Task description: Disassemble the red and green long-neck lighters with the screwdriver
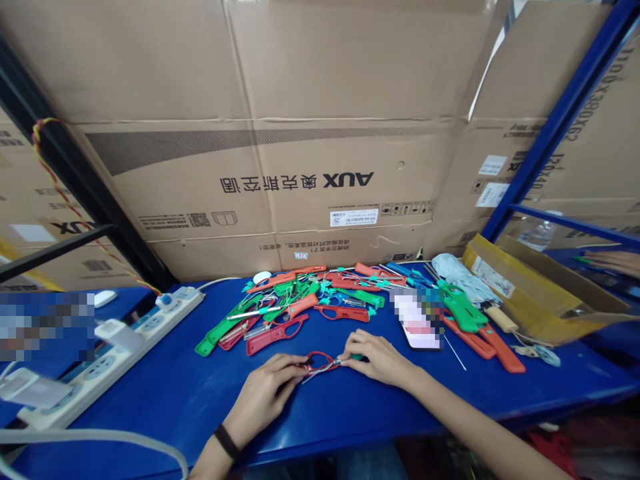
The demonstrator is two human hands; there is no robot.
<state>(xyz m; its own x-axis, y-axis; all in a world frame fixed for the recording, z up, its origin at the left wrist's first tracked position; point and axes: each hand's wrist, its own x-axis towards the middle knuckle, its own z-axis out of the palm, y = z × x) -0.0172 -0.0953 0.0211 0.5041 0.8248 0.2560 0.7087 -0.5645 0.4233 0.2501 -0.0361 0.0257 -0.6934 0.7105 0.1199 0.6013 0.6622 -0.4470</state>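
Note:
A red lighter casing (323,355) with a looped trigger guard lies low over the blue table, a thin pale wire or rod running beneath it. My left hand (267,393), wearing a dark wristband, pinches the casing's left end. At the other end, my right hand (375,357) has its thumb and index finger closed on a small metallic-looking part; its exact kind is too small to tell. Something green shows under the right fingers. Just beyond lie a pink casing half (275,335), a green casing half (215,341) and a red casing half (345,313), amid wires and teal pieces.
A phone (417,333) lies right of the pile, near a thin white rod (456,353) and orange casings (505,353). An open cardboard box (545,307) stands at the right. A power strip (107,367) with plugged-in chargers runs along the left. Large cartons (325,80) wall the back.

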